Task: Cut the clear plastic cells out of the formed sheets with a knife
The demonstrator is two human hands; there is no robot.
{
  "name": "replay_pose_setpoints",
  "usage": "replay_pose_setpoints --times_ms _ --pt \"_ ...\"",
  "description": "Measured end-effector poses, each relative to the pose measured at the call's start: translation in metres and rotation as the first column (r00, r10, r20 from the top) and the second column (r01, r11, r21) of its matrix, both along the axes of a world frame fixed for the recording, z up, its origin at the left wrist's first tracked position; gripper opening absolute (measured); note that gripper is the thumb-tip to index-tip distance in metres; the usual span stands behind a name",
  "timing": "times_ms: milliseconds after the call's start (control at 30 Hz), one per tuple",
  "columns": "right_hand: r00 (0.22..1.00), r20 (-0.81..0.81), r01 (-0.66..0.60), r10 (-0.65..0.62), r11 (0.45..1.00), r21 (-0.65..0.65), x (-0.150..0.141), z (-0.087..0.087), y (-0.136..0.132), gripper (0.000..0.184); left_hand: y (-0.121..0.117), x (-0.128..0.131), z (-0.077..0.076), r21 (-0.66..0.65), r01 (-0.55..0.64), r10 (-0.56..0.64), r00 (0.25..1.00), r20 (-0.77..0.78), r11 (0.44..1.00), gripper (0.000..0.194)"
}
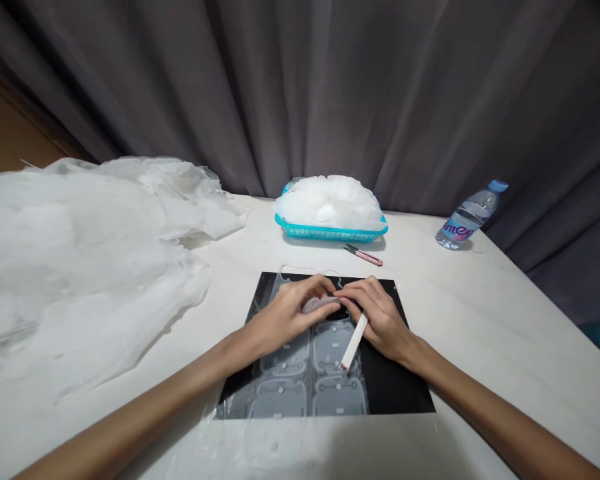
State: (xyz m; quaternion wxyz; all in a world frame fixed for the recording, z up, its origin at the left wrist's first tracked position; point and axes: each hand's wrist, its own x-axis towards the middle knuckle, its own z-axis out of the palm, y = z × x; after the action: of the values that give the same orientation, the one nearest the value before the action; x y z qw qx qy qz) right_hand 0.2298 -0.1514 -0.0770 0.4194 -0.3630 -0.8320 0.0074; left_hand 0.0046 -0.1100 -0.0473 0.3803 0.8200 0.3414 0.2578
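Observation:
My left hand (303, 308) pinches a small translucent whitish piece (314, 305) between thumb and fingers. The fingertips of my right hand (377, 317) meet the left ones at the edge of that piece. Tucked in my right hand is a white flat stick (354, 343) with a reddish-brown tip, pointing down toward me. Below both hands lies a clear plastic sheet (285, 400) with rounded panel shapes and small dots. It rests on a black mat (397, 383) and reaches past the mat's near edge. My fingers partly hide its upper part.
A large heap of thin white translucent sheets (80, 260) covers the table's left side. Behind the mat stand a blue basket (335, 233) piled with whitish pieces (330, 200) and pink-handled thread snips (365, 255). A water bottle (467, 220) is at the right; a grey curtain (300, 87) hangs behind.

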Motion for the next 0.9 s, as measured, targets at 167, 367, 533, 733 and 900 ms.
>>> replay_pose_setpoints --times_ms 167,367,533,733,900 --pt "0.993 0.107 0.034 -0.042 0.997 0.074 0.001 0.000 0.001 0.016 0.001 0.004 0.004 -0.028 0.017 -0.016 1.000 0.009 0.999 0.030" --pt "0.968 0.192 0.125 -0.162 0.973 0.192 0.003 -0.008 0.003 0.012 0.013 0.004 0.001 -0.342 -0.206 0.283 0.940 0.192 0.917 0.029" --pt "0.977 0.117 0.168 -0.177 0.982 0.081 0.008 -0.010 0.003 0.017 0.046 -0.019 -0.001 -0.552 -0.381 0.623 0.697 0.355 0.742 0.036" --pt "0.953 -0.042 0.297 -0.300 0.952 -0.078 0.009 -0.004 0.008 0.014 0.027 -0.025 0.010 -0.521 -0.183 0.406 0.843 0.353 0.834 0.034" --pt "0.965 -0.225 0.091 -0.137 0.975 -0.204 -0.004 0.011 -0.005 0.021 0.009 -0.013 0.015 -0.435 0.049 0.154 0.895 0.418 0.899 0.022"
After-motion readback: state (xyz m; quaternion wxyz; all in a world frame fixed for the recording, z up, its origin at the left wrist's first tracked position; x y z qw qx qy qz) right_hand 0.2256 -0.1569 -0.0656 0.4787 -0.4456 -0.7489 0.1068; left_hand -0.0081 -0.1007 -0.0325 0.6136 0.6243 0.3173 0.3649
